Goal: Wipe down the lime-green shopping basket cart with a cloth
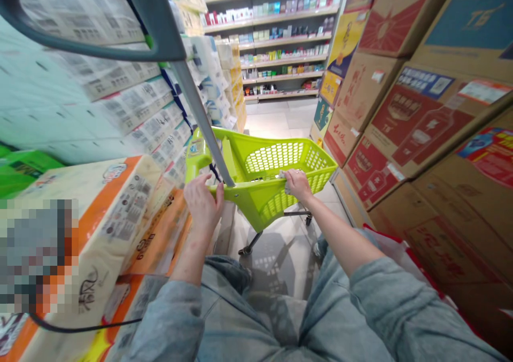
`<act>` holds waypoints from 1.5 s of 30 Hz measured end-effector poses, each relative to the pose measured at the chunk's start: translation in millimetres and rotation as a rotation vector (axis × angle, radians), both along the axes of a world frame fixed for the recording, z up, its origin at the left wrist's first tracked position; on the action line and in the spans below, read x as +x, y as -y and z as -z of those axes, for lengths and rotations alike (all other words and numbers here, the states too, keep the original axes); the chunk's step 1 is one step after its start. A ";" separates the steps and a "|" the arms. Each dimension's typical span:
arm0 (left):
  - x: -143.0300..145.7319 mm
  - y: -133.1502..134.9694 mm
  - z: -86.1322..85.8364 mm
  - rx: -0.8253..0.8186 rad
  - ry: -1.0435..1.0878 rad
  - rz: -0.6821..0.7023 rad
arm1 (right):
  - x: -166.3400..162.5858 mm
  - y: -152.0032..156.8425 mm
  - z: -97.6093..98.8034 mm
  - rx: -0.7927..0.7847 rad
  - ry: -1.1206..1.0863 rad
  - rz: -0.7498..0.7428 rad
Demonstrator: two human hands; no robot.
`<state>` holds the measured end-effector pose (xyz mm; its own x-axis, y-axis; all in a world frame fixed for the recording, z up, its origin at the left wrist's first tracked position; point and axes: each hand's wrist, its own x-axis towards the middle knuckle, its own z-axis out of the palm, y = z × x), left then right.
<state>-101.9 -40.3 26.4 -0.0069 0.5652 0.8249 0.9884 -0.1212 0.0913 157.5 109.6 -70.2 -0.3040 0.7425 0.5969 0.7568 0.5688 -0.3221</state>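
Observation:
A lime-green plastic shopping cart (250, 204) with lattice sides stands in front of me, its grey metal pole (202, 113) rising toward the upper left to a dark grey handle (156, 25). My right hand (298, 184) is closed around a crumpled whitish cloth or tissue (287, 190) and presses it on the cart's near rim. At the rim's left corner, beside the foot of the pole, is my left hand (203, 201). Its fingers are loosely apart and the thumb stands off to the side; I see nothing held in it.
Stacked tissue packs (138, 233) flank me on the left, with more paper bundles (156, 132) behind. Printed cardboard cartons (425, 116) line the right side. Shelves of small boxed goods (272, 46) stand ahead across the tiled floor (280, 110). A dark cable (84, 328) crosses the lower left.

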 end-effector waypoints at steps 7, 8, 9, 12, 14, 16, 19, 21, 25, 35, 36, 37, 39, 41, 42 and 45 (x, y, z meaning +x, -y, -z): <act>8.8 -3.7 -17.5 -0.224 -0.159 -0.039 | -3.3 0.3 -4.0 -0.047 -0.071 0.113; 12.3 -3.5 -17.5 -0.225 -0.154 -0.044 | -8.8 4.0 -6.3 -0.055 -0.088 0.142; 15.6 -3.2 -17.2 -0.224 -0.146 -0.047 | -16.0 8.9 -8.9 -0.062 -0.107 0.157; 24.2 -2.9 -16.3 -0.224 -0.126 -0.050 | -46.0 29.5 -19.3 -0.073 -0.200 0.125; 28.2 -3.4 -16.4 -0.235 -0.125 -0.050 | -68.5 46.3 -28.0 -0.090 -0.303 0.084; 30.7 -4.5 -16.6 -0.244 -0.126 -0.044 | -88.3 63.5 -36.9 -0.117 -0.392 0.031; 32.4 -5.9 -16.7 -0.246 -0.130 -0.034 | -107.5 86.3 -46.4 -0.107 -0.440 -0.081; 32.8 -6.0 -16.9 -0.253 -0.141 -0.038 | -112.3 96.2 -47.7 -0.062 -0.414 -0.147; 32.3 -4.6 -18.0 -0.282 -0.177 -0.044 | -103.0 94.9 -38.0 0.041 -0.296 -0.212; 29.7 -5.0 -18.5 -0.283 -0.223 -0.041 | -12.6 25.5 0.7 -0.004 -0.178 -0.078; 29.9 -5.2 -19.4 -0.291 -0.226 -0.044 | -7.7 22.6 0.9 -0.010 -0.172 -0.078; 30.1 -5.4 -20.8 -0.304 -0.231 -0.047 | -5.1 21.0 0.2 -0.018 -0.175 -0.073; 30.5 -6.5 -25.1 -0.346 -0.246 -0.046 | -5.6 20.5 -2.5 -0.035 -0.210 -0.047; 31.0 -9.1 -31.6 -0.415 -0.264 -0.037 | -10.7 22.4 -5.4 -0.054 -0.269 -0.013; 31.2 -11.2 -35.5 -0.460 -0.274 -0.034 | -13.7 23.8 -6.4 -0.063 -0.301 0.000; 31.4 -20.9 -48.0 -0.611 -0.305 -0.024 | -21.1 29.9 -8.1 -0.090 -0.368 0.000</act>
<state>-70.5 -19.4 74.5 0.1571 0.9326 0.3248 0.9826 -0.1145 -0.1465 136.4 79.7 -62.1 -0.0812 0.7971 0.5983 0.5815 0.5254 -0.6211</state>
